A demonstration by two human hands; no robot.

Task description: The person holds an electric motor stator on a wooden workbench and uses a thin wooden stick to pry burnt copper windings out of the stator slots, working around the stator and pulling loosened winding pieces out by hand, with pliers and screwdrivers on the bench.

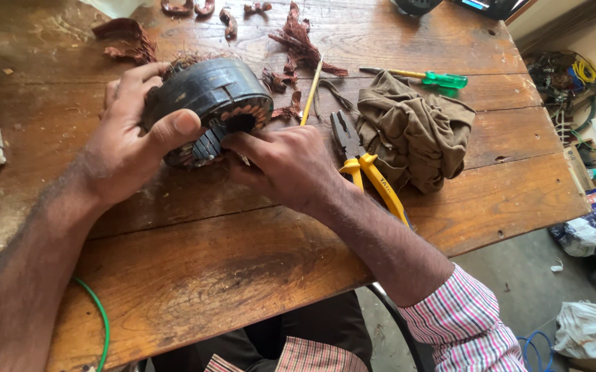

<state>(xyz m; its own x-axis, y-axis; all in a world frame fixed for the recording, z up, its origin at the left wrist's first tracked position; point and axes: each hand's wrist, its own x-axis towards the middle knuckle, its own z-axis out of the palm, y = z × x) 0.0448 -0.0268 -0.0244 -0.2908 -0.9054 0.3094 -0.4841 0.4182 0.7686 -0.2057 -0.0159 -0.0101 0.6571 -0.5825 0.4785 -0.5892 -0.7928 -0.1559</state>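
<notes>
While the left hand (129,141) gripped the dark round motor stator (208,103) from the side, its fingers wrapped over the top of the casing and its thumb pressed on the front rim, the stator stood tilted on the wooden counter (256,255) near the far middle. The right hand (287,165) lay just in front of the stator's open face, its fingers curled tight and touching the slotted core; they seemed to pinch something thin there, perhaps a strand of copper wire, though the view was too poor to tell for certain. Frayed bundles of copper winding (301,41) lay scattered on the counter behind the stator, some touching its back edge. A thin wooden stick (311,89) rested slantwise just right of the stator. Beside the right wrist lay pliers with yellow handles (363,165), their jaws pointed away from the person. Just right of the pliers sat a crumpled brown cloth (415,134), and beyond it a screwdriver with a green handle (435,79). A green cable (98,310) curved over the near left edge of the counter. The right sleeve (463,324) was pink striped.
</notes>
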